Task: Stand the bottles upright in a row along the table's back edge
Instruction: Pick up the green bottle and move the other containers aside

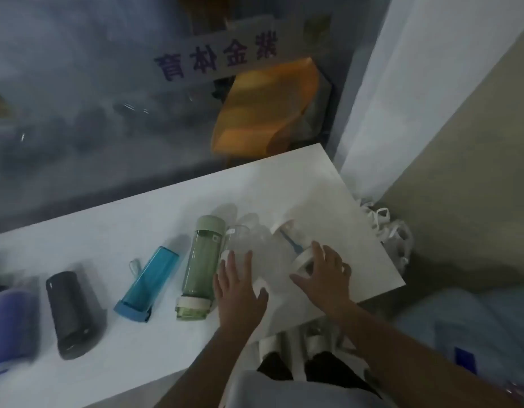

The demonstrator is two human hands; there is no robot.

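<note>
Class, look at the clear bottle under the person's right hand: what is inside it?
A blue straw-like piece shows through the wall of the clear bottle. The right hand grips its white cap, so the inside at that end is hidden.

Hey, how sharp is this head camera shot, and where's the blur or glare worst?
Head view: dim and soft overall. Motion blur is worst at the left edge, smearing the purple bottle and the black cylindrical bottle. The clear bottle with the white lid under the right hand looks ghosted. The glass pane behind the white table is hazy with reflections.
</note>
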